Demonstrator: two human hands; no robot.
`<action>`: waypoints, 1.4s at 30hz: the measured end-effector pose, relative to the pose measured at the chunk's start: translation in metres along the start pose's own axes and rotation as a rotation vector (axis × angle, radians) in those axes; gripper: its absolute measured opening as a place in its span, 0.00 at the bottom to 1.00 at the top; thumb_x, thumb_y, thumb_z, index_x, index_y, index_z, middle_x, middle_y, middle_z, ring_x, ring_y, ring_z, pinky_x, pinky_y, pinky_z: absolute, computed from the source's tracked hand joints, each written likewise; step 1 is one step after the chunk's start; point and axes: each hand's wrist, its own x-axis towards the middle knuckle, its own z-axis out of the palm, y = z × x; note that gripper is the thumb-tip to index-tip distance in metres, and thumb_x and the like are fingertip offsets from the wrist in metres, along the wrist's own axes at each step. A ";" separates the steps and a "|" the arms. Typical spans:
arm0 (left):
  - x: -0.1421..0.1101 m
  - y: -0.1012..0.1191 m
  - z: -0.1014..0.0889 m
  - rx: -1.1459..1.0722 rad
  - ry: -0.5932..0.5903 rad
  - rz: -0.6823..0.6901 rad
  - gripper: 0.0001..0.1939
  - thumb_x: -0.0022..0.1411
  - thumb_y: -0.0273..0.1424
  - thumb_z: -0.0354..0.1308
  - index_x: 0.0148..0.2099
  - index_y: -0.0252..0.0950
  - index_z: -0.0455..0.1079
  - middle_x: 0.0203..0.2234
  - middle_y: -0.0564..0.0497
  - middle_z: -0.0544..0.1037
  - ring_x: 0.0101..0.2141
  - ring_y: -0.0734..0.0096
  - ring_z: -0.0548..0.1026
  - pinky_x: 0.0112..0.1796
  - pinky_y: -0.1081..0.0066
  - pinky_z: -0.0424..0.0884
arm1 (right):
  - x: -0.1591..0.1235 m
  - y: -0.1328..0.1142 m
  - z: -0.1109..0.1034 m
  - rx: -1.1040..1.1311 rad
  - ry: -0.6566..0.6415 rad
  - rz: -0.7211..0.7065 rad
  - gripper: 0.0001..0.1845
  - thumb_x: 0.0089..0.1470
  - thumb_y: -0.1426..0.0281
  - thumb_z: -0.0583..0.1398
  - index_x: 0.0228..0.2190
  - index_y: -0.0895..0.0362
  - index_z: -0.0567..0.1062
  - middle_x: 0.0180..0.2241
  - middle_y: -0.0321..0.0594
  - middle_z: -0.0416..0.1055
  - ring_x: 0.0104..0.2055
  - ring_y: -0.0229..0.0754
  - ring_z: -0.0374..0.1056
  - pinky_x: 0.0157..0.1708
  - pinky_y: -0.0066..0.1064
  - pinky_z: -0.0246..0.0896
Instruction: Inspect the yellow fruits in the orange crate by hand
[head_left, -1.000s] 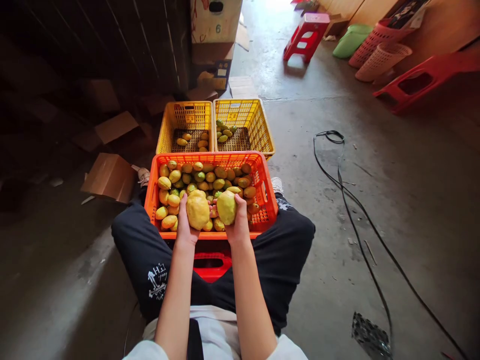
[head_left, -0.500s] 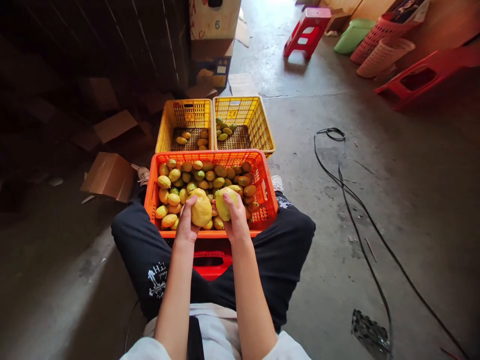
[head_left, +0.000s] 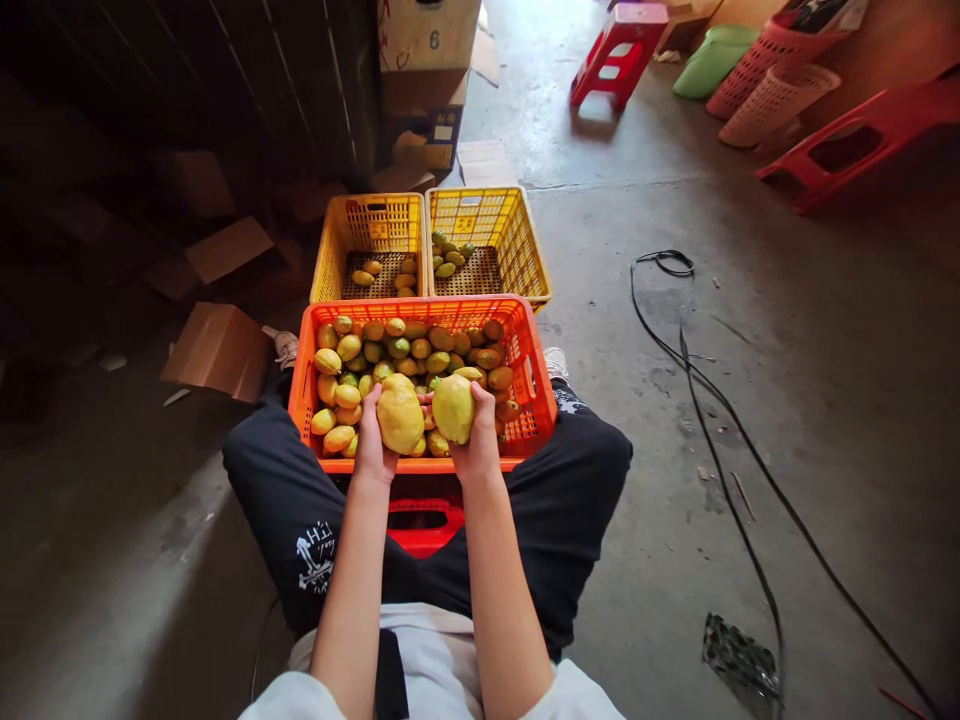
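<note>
My left hand point(head_left: 373, 440) is wrapped round a large, bumpy yellow lemon point(head_left: 400, 414). In my right hand point(head_left: 477, 432) is a greener, smoother lemon point(head_left: 454, 408), with the thumb along its right side. Both are held side by side, a small gap apart, over an orange-red crate point(head_left: 309, 340) between my knees. Many yellow and green lemons point(head_left: 340, 440) lie inside that crate, and my hands hide some at the near side.
Beyond stand a left yellow crate point(head_left: 322, 250) and a right yellow crate point(head_left: 529, 240), each holding several lemons. Cardboard boxes point(head_left: 217, 350) lie to the left. A black cable point(head_left: 720, 400) runs across the floor at right, with a red stool point(head_left: 619, 55) farther back.
My right hand has turned the greener lemon, showing a rounder face of it. The lemon in my left hand has shifted slightly left and turned a little.
</note>
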 end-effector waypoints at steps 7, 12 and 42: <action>-0.005 0.007 0.002 0.016 0.030 -0.060 0.26 0.71 0.47 0.57 0.56 0.31 0.79 0.40 0.37 0.88 0.44 0.47 0.89 0.49 0.53 0.86 | 0.002 -0.001 -0.001 0.087 0.092 -0.027 0.20 0.52 0.50 0.66 0.36 0.54 0.80 0.27 0.35 0.81 0.25 0.41 0.76 0.23 0.28 0.73; -0.004 0.007 0.000 -0.046 0.065 -0.050 0.18 0.72 0.43 0.56 0.46 0.34 0.79 0.41 0.40 0.88 0.49 0.50 0.88 0.51 0.57 0.85 | 0.003 -0.003 -0.001 0.070 0.060 -0.014 0.21 0.53 0.51 0.64 0.39 0.54 0.82 0.29 0.37 0.82 0.29 0.47 0.81 0.26 0.34 0.79; -0.013 0.009 0.004 0.002 -0.015 -0.047 0.18 0.67 0.46 0.64 0.43 0.35 0.79 0.39 0.39 0.88 0.50 0.46 0.88 0.51 0.54 0.86 | -0.004 0.003 -0.011 -0.029 -0.088 -0.156 0.26 0.46 0.53 0.78 0.40 0.52 0.79 0.34 0.36 0.82 0.34 0.47 0.83 0.35 0.37 0.82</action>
